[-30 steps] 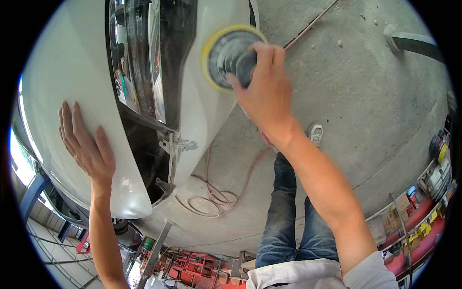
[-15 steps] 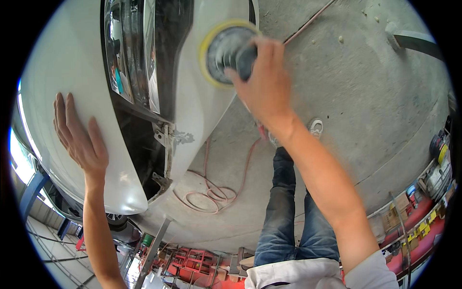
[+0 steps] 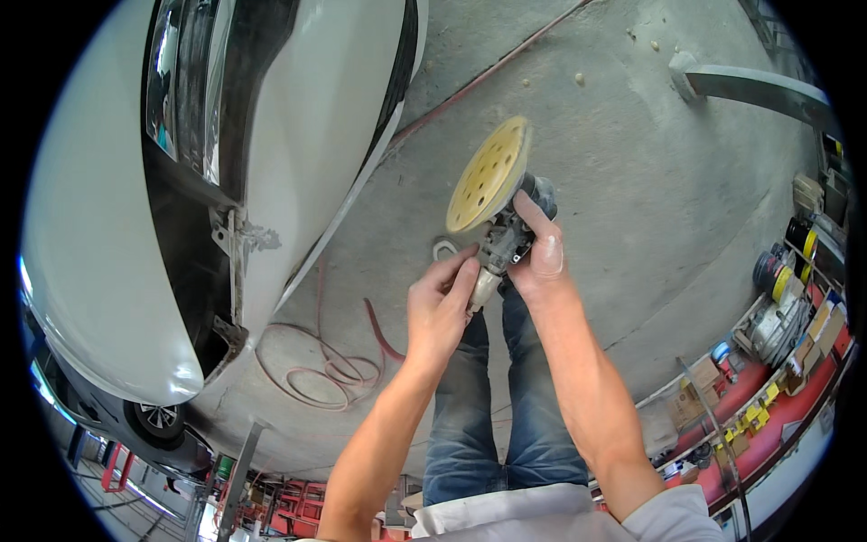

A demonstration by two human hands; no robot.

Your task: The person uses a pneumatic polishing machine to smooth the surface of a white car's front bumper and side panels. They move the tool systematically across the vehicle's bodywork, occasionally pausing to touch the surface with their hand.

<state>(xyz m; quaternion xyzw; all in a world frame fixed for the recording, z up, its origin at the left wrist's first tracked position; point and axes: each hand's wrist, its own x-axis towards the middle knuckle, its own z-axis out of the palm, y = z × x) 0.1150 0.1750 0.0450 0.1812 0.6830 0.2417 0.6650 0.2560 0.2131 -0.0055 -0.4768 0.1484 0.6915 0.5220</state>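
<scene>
Sander (image 3: 497, 191) in both hands, held up over the concrete floor (image 3: 632, 226), to the right of the white car (image 3: 99, 226) and apart from its bodywork: that is what the head view, the only one, gives me. Its round yellow pad (image 3: 483, 172), dotted with holes, is tipped toward the car and touches nothing. The right hand (image 3: 544, 257) grips the body, thumb laid over it; the left hand (image 3: 439, 309) pinches the pale fitting (image 3: 484, 289) at the handle's end.

I'd judge the work only part done. A ragged grey patch (image 3: 262, 238) shows on the fender (image 3: 307, 117), past the near end of the headlight (image 3: 185, 99), while the panel around it looks smooth. How much has been rubbed down, I can't tell from here.

Underfoot, the floor is grey and dusty, with a few pale lumps. A reddish hose (image 3: 316, 375) lies in loops near the car's front corner; whether it joins the sander is hidden. Over to the right, red shelves (image 3: 784, 417) carry cans and boxes, and a dark car (image 3: 176, 452) stands at the lower left.
</scene>
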